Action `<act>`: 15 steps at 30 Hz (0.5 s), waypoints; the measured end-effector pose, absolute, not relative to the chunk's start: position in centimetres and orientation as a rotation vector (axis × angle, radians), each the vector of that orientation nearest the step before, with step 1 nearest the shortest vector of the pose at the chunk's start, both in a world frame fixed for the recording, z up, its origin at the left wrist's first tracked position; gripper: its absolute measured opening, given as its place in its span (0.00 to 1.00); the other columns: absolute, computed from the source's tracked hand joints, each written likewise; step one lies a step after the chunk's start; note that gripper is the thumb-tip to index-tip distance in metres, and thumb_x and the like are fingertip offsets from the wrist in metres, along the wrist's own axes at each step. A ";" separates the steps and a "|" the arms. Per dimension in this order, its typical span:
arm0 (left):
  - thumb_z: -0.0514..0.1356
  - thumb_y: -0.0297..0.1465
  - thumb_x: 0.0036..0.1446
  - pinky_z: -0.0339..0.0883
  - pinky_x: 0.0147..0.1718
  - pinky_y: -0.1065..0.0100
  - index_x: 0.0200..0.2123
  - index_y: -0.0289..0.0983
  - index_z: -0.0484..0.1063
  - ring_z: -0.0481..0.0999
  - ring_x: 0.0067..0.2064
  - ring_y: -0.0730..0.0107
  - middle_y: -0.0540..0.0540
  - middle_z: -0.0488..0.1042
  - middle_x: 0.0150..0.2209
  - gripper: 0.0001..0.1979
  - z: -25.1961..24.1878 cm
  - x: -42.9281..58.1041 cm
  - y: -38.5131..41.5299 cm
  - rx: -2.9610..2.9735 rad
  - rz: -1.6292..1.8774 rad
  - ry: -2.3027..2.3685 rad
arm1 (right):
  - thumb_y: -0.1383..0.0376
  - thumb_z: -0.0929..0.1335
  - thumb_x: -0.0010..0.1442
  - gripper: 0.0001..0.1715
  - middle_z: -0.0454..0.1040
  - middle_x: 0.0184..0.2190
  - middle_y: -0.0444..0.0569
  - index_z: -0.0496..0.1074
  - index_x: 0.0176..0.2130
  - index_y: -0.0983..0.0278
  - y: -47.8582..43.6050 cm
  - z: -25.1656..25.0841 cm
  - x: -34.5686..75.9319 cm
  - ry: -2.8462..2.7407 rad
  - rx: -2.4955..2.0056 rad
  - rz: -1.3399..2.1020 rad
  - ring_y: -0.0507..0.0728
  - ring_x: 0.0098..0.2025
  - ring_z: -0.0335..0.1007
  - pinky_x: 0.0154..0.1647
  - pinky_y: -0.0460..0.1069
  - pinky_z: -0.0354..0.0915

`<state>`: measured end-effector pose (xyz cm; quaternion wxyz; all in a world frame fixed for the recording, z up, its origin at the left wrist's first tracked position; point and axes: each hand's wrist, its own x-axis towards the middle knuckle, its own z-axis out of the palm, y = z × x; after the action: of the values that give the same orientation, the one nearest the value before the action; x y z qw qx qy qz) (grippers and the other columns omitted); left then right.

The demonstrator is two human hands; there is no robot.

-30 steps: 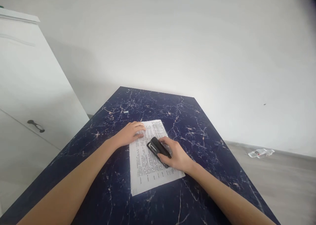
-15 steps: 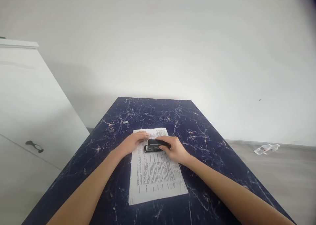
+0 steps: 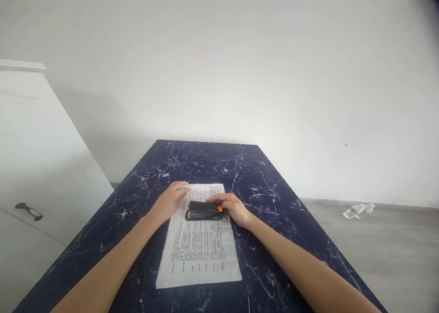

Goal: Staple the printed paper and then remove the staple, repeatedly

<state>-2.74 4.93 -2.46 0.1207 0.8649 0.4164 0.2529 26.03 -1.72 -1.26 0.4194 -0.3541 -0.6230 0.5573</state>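
At lower centre, the blue marbled tabletop (image 3: 270, 194) extends past both sides of printed sheets (image 3: 195, 244). Across them lies a black stapler (image 3: 204, 212) with an orange rear end, where the right hand (image 3: 235, 208) curls, its grip unclear. The left hand (image 3: 171, 201), fingers loosely parted, rests at the sheets' upper-left edge. Farther, tabletop reaches its straight far edge.

Print is arranged in dense lines on the paper (image 3: 197, 244), lower centre of the frame; characters are too small to be read. On the wrapper (image 3: 357, 211), right of the frame, a red mark is seen, its form unresolved.
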 end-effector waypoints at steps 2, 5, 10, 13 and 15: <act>0.48 0.36 0.71 0.73 0.54 0.50 0.50 0.42 0.78 0.68 0.65 0.47 0.40 0.70 0.64 0.19 -1.7 -2.6 4.4 2.507 0.821 1.213 | 0.69 0.62 0.51 0.28 0.83 0.46 0.51 0.82 0.46 0.64 -1.6 -1.4 26.1 -1.568 -0.882 1.421 0.63 0.53 0.77 0.59 0.58 0.68; 0.49 0.37 0.71 0.72 0.55 0.51 0.47 0.41 0.78 0.76 0.57 0.51 0.39 0.76 0.57 0.17 -0.7 -2.1 3.2 2.256 0.899 1.176 | 0.68 0.60 0.51 0.29 0.82 0.47 0.51 0.82 0.47 0.65 -1.8 -1.0 26.0 -1.649 -0.880 1.396 0.63 0.54 0.75 0.59 0.57 0.68; 0.50 0.46 0.70 0.72 0.57 0.53 0.43 0.38 0.81 0.81 0.53 0.53 0.38 0.82 0.48 0.24 -0.2 -1.2 1.8 1.590 0.974 0.936 | 0.69 0.59 0.52 0.30 0.81 0.49 0.51 0.80 0.49 0.65 -2.2 0.3 25.8 -1.808 -0.878 1.304 0.62 0.53 0.75 0.60 0.56 0.66; 0.50 0.50 0.69 0.72 0.57 0.52 0.41 0.35 0.82 0.83 0.50 0.52 0.36 0.83 0.45 0.29 -0.5 -1.1 1.9 1.396 1.005 0.914 | 0.69 0.59 0.52 0.30 0.81 0.49 0.51 0.79 0.49 0.65 -2.3 0.4 25.7 -1.851 -0.861 1.253 0.62 0.53 0.75 0.61 0.57 0.65; 0.50 0.52 0.67 0.72 0.56 0.52 0.39 0.34 0.83 0.83 0.48 0.51 0.35 0.84 0.44 0.31 -0.5 -1.2 1.9 1.350 0.997 0.920 | 0.69 0.59 0.53 0.30 0.81 0.50 0.51 0.79 0.50 0.65 -2.3 0.2 25.8 -1.871 -0.863 1.223 0.62 0.54 0.74 0.62 0.58 0.64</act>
<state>-1.15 1.93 -0.54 0.5762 0.5766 0.3929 0.4257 25.79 -2.32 0.20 0.3639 -0.3355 -0.7273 0.4754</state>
